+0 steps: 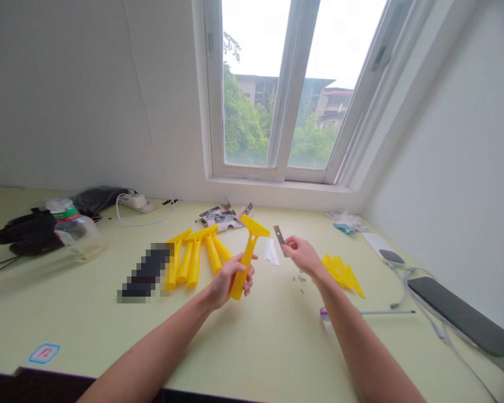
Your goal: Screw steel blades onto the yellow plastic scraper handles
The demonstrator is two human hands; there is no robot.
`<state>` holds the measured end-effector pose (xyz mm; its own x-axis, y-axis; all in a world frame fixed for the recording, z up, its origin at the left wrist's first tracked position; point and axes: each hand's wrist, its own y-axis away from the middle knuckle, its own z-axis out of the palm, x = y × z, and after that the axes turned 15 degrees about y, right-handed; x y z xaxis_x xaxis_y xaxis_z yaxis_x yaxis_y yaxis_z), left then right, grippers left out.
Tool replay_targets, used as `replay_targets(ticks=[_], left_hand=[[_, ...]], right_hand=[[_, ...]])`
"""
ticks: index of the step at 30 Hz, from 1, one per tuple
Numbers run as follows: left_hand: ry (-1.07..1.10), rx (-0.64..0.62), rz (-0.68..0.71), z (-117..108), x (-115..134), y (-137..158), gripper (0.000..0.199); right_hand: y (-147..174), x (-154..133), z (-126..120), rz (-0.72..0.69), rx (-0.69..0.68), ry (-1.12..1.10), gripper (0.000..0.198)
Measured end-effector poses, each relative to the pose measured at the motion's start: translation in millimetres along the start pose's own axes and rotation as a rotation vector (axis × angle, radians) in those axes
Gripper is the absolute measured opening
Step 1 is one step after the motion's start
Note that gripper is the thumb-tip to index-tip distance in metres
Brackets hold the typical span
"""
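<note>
My left hand [232, 277] is wrapped round the handle of a yellow scraper [249, 252], its wide head tilted up. Between the fingertips of my right hand [301, 253] is a flat metal blade [279, 238] with holes in it, raised to the right of the scraper head and apart from it. White strips [271, 252] lie on the table between the hands. Several small screws [301, 279] are scattered below my right hand. Beyond my right wrist rests a pile of yellow plastic pieces [343, 274]. More yellow scrapers [196, 254] lie left of my left hand.
A screwdriver [386, 312] lies partly behind my right forearm. At the left are a plastic bottle [79, 232] and a pixelated dark object [148, 274]. Torn packaging [222, 217] lies near the window. Cables and a long dark device [462, 313] occupy the right side.
</note>
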<state>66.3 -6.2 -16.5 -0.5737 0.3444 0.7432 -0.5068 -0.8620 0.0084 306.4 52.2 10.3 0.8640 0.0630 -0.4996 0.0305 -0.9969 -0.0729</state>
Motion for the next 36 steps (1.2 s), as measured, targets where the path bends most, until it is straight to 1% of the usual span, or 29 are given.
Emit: replay_targets(ticks=[2, 4, 6, 8, 10, 12, 15, 17, 20, 24, 29, 31, 34, 36], left_hand=[[-0.044, 0.007, -0.018, 2.7, -1.6, 2.0, 0.034], [-0.125, 0.025, -0.044, 5.7, -3.9, 3.2, 0.037], [-0.199, 0.024, -0.079, 7.9, -6.1, 3.6, 0.039], [-0.240, -0.005, -0.120, 8.9, -7.5, 3.8, 0.040], [-0.263, -0.043, -0.158, 9.1, -7.9, 4.2, 0.041], [-0.287, -0.067, -0.190, 9.3, -7.5, 4.9, 0.042], [-0.328, -0.075, -0.225, 10.3, -6.7, 6.0, 0.043], [-0.344, -0.078, -0.233, 11.5, -6.4, 6.5, 0.044], [-0.344, -0.083, -0.226, 12.5, -6.3, 6.9, 0.043], [-0.337, -0.078, -0.215, 10.9, -6.7, 6.5, 0.039], [-0.319, -0.089, -0.191, 12.2, -8.2, 6.9, 0.033], [-0.288, -0.086, -0.162, 16.3, -8.7, 7.5, 0.034], [-0.214, -0.073, -0.110, 23.1, -9.4, 7.2, 0.039], [-0.169, -0.033, -0.071, 25.7, -10.4, 5.1, 0.040]], right_hand=[[8.0, 0.3, -13.8, -0.090, 0.097, -0.111, 0.029], [16.2, -0.8, -24.1, -0.174, 0.154, -0.200, 0.035], [23.4, -3.3, -30.2, -0.244, 0.167, -0.256, 0.037], [28.8, -6.3, -33.0, -0.296, 0.151, -0.287, 0.034], [32.0, -8.5, -34.5, -0.342, 0.137, -0.282, 0.029], [33.4, -9.3, -35.6, -0.391, 0.154, -0.231, 0.025], [33.6, -8.3, -36.8, -0.464, 0.177, -0.127, 0.024], [33.5, -7.6, -36.9, -0.496, 0.166, -0.098, 0.025], [34.1, -7.6, -36.0, -0.502, 0.130, -0.079, 0.027], [35.5, -8.4, -34.6, -0.446, 0.066, -0.060, 0.028], [36.3, -10.9, -31.7, -0.370, 0.021, -0.154, 0.026], [37.2, -13.4, -28.9, -0.371, 0.005, -0.189, 0.026], [39.6, -19.5, -23.1, -0.409, -0.036, -0.176, 0.025], [41.6, -24.4, -19.0, -0.439, -0.080, -0.165, 0.024]])
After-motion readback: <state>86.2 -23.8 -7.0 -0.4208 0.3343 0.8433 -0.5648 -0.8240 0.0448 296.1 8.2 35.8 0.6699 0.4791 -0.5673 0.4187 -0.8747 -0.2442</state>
